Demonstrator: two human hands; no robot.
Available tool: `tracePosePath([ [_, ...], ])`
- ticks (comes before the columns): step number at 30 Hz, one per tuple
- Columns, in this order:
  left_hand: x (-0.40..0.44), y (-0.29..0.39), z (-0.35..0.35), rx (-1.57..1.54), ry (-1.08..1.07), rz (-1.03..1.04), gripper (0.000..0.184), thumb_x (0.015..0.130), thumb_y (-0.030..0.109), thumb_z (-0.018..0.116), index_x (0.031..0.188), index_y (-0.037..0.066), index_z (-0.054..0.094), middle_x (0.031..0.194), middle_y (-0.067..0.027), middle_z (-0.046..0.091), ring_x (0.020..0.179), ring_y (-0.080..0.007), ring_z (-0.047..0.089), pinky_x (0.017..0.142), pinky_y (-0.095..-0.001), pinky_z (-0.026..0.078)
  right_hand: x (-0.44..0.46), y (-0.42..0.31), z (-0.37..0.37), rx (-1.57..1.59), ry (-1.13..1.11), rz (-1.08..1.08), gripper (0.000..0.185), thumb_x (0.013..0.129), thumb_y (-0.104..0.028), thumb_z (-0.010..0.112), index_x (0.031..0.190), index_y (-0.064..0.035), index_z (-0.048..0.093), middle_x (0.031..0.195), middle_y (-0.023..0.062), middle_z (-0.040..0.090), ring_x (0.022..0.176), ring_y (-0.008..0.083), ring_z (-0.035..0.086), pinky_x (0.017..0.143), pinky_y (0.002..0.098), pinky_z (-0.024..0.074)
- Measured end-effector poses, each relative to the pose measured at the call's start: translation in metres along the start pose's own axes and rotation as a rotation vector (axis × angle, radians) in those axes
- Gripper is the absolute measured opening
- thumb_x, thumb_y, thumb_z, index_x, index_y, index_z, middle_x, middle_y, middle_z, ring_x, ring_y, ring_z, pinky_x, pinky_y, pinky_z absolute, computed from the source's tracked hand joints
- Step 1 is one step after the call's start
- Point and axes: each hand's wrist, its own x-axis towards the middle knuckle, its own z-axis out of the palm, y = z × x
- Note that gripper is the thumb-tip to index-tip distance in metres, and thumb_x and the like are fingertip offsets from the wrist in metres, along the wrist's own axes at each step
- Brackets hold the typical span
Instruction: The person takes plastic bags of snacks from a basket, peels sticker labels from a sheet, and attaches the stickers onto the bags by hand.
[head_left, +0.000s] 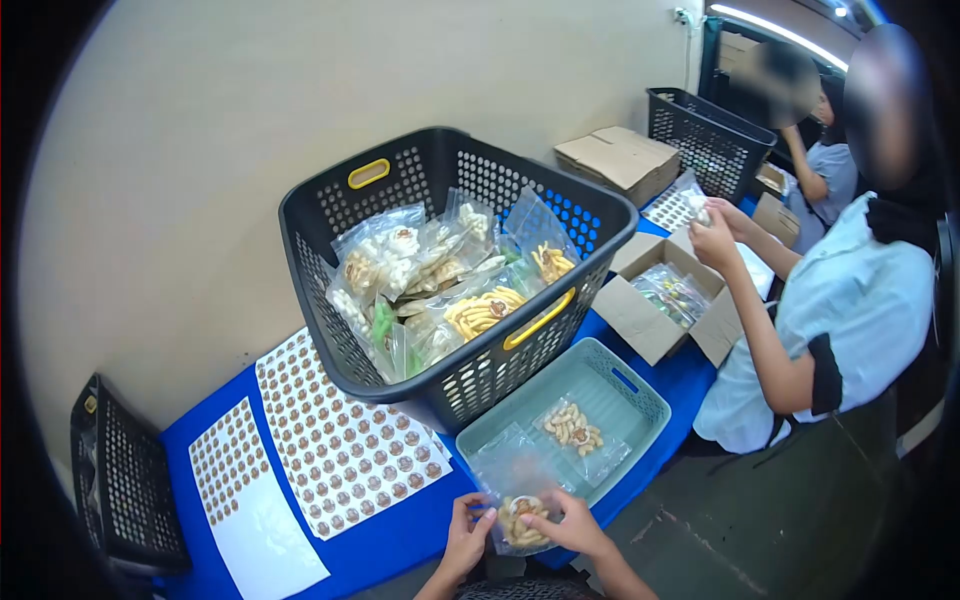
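At the bottom centre, a clear plastic bag [522,532] of pale curved snacks with a round sticker is between my hands. My left hand [470,530] is closed on the bag's left edge. My right hand [572,524] is closed at its right side, thumb over the sticker. Just beyond lies a grey-green tray [640,405], holding another snack bag [573,426] with a sticker. Behind the tray stands a large black basket [450,375] full of bagged snacks. Sheets of round stickers [345,450] lie to the left on the blue cloth.
A partly used sticker sheet [245,500] and a black basket [130,480] are at the left. At the right, an open carton [640,325] holds bags beside a co-worker [850,300] handling a small bag. Flat cardboard [620,158] and another basket [710,145] stand behind; another person sits beyond.
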Motion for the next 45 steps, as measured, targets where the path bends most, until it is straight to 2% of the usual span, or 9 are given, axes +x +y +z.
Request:
tracePosePath([
  [2, 0.01, -0.001, 0.01, 0.029, 0.108, -0.032, 0.037, 0.077, 0.012, 0.055, 0.105, 0.001, 0.034, 0.101, -0.0099, 0.043, 0.086, -0.0128, 0.045, 0.071, -0.0247, 0.04, 0.018, 0.026, -0.018, 0.075, -0.006, 0.052, 0.04, 0.067, -0.028, 0.067, 0.091, 0.0009, 0.054, 0.075, 0.0092, 0.058, 0.065, 0.0104, 0.053, 0.058, 0.0243, 0.0436],
  [5, 0.015, -0.005, 0.019, -0.02, 0.175, -0.018, 0.036, 0.077, 0.009, 0.054, 0.106, 0.0, 0.033, 0.105, -0.0109, 0.041, 0.086, -0.0131, 0.046, 0.071, -0.0251, 0.041, 0.04, 0.035, -0.047, -0.105, 0.098, 0.065, 0.042, 0.066, -0.029, 0.066, 0.09, 0.0024, 0.052, 0.071, 0.0098, 0.057, 0.062, 0.0114, 0.052, 0.056, 0.0253, 0.0429],
  [9, 0.005, -0.009, 0.023, -0.057, 0.295, 0.01, 0.037, 0.077, 0.007, 0.053, 0.107, 0.001, 0.032, 0.105, -0.0117, 0.041, 0.086, -0.0141, 0.048, 0.072, -0.0261, 0.042, 0.073, 0.047, -0.067, -0.19, -0.096, 0.06, 0.041, 0.067, -0.026, 0.064, 0.094, 0.0013, 0.049, 0.076, 0.0136, 0.055, 0.068, 0.0227, 0.053, 0.063, 0.0318, 0.0422],
  [11, -0.003, -0.01, 0.021, -0.075, 0.388, 0.006, 0.037, 0.077, 0.006, 0.053, 0.106, 0.001, 0.032, 0.106, -0.012, 0.041, 0.086, -0.0144, 0.049, 0.072, -0.0262, 0.042, 0.089, 0.065, -0.065, -0.517, 0.09, -0.372, 0.038, 0.068, -0.023, 0.063, 0.094, -0.0003, 0.046, 0.085, 0.0157, 0.049, 0.08, 0.0302, 0.046, 0.072, 0.0366, 0.0373],
  [14, -0.018, -0.012, 0.014, -0.08, 0.525, 0.021, 0.036, 0.077, 0.006, 0.054, 0.106, 0.001, 0.033, 0.106, -0.0128, 0.041, 0.086, -0.0143, 0.049, 0.072, -0.026, 0.042, 0.102, 0.042, -0.054, -0.494, 0.054, -0.344, 0.037, 0.067, -0.019, 0.061, 0.094, -0.0011, 0.044, 0.089, 0.0158, 0.044, 0.085, 0.0316, 0.04, 0.075, 0.038, 0.0331],
  [19, -0.048, -0.004, 0.003, -0.075, 0.658, 0.055, 0.035, 0.078, 0.009, 0.054, 0.105, 0.0, 0.034, 0.106, -0.012, 0.042, 0.086, -0.0129, 0.049, 0.072, -0.0245, 0.041, 0.101, 0.009, -0.012, -0.327, -0.136, -0.45, 0.023, 0.067, -0.013, 0.06, 0.085, -0.001, 0.051, 0.082, 0.0131, 0.05, 0.081, 0.0271, 0.046, 0.072, 0.0342, 0.0362],
  [29, -0.16, -0.012, -0.047, -0.126, 0.843, 0.217, 0.036, 0.078, 0.01, 0.054, 0.106, 0.0, 0.035, 0.104, -0.0115, 0.044, 0.085, -0.0111, 0.048, 0.072, -0.0235, 0.04, 0.021, -0.024, 0.102, -0.305, -0.593, -0.516, 0.021, 0.069, -0.016, 0.06, 0.082, -0.0016, 0.054, 0.08, 0.0109, 0.054, 0.078, 0.0239, 0.052, 0.071, 0.0313, 0.0409],
  [39, -0.351, -0.045, -0.14, -0.152, 1.375, 0.423, 0.029, 0.077, 0.003, 0.052, 0.103, 0.002, 0.038, 0.094, -0.0078, 0.047, 0.077, -0.0106, 0.05, 0.07, -0.0213, 0.041, -0.081, -0.048, 0.251, -0.201, -0.926, -0.676, 0.023, 0.07, -0.016, 0.06, 0.084, 0.0005, 0.054, 0.081, 0.0131, 0.055, 0.077, 0.0243, 0.054, 0.069, 0.0303, 0.043],
  [45, -0.415, -0.048, -0.16, -0.272, 1.612, 0.446, 0.022, 0.08, 0.004, 0.048, 0.1, 0.0, 0.04, 0.091, -0.0086, 0.048, 0.078, -0.0121, 0.052, 0.073, -0.0246, 0.043, -0.12, -0.057, 0.319, -0.329, -1.197, -0.722, 0.028, 0.073, -0.022, 0.059, 0.089, -0.0005, 0.054, 0.085, 0.013, 0.055, 0.079, 0.0237, 0.054, 0.069, 0.0311, 0.0435],
])
